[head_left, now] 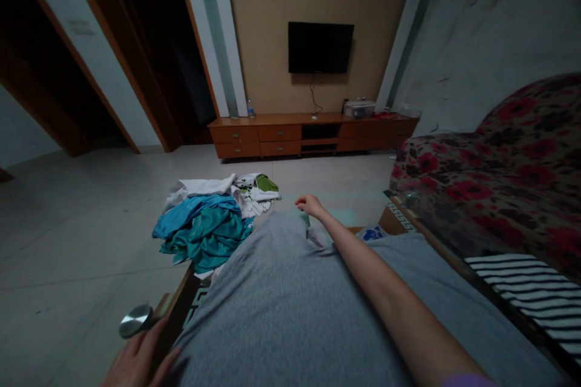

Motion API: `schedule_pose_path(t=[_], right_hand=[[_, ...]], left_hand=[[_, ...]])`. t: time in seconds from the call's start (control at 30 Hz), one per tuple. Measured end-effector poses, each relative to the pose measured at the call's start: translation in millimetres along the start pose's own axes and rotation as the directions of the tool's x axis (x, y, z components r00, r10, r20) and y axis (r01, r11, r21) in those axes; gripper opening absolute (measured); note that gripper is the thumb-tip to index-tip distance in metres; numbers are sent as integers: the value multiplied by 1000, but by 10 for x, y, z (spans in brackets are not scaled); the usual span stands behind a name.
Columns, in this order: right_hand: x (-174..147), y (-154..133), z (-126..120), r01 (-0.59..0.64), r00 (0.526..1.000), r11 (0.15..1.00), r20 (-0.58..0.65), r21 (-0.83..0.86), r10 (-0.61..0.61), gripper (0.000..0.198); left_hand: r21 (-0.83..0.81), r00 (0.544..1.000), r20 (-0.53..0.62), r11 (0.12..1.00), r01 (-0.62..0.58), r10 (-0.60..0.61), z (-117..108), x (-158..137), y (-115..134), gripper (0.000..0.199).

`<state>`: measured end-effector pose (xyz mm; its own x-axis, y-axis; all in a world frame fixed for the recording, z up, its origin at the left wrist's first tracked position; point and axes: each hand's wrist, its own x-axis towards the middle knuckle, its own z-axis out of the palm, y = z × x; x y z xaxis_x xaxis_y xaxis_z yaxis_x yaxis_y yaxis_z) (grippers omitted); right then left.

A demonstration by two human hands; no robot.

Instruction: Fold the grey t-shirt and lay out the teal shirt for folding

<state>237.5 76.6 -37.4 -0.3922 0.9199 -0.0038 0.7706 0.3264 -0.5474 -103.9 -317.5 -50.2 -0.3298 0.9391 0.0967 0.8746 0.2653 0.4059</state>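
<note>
A grey garment lies spread over the glass-topped table in front of me, with a few wrinkles toward its far edge. My left hand rests at the near left, fingers apart, by the garment's left edge and the table's side. Stretched far forward, my right hand is at the garment's far edge, its fingers loosely bent and nothing visible in them. Just left of the garment, a pile of clothes holds teal cloth, blue cloth, and white and green pieces.
A round metal disc sits at the table's left corner. On the right, a striped cloth lies beside a flowered sofa. Across the tiled floor are a low wooden cabinet and a wall television.
</note>
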Motion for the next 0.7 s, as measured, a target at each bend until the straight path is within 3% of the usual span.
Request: schedule_pose_path(t=[0.07, 0.17, 0.27, 0.33, 0.43, 0.53, 0.7], right_hand=[[-202, 216, -132, 4, 996, 999, 86, 43, -8, 31], [-467, 351, -184, 25, 982, 995, 185, 99, -43, 37], [-583, 274, -164, 79, 960, 982, 250, 174, -121, 40], [-591, 174, -170, 123, 934, 966, 302, 228, -191, 25], [-593, 24, -217, 176, 897, 943, 350, 282, -271, 4], [-665, -142, -247, 255, 880, 927, 330, 276, -341, 10], [-880, -430, -224, 412, 902, 911, 156, -37, -402, 20]], left_hand=[[142, 985, -46, 977, -160, 168, 87, 196, 359, 52], [123, 922, 52, 913, -388, 384, 445, 543, 1103, 44], [166, 874, 175, 862, -480, 453, 910, 785, 1787, 44], [212, 870, 212, 848, -486, 445, 1151, 855, 2073, 46], [301, 875, 234, 824, -480, 425, 1339, 862, 2235, 47], [375, 858, 217, 772, -513, 465, 1381, 821, 2233, 47], [426, 836, 188, 724, -542, 515, 1379, 781, 2226, 47]])
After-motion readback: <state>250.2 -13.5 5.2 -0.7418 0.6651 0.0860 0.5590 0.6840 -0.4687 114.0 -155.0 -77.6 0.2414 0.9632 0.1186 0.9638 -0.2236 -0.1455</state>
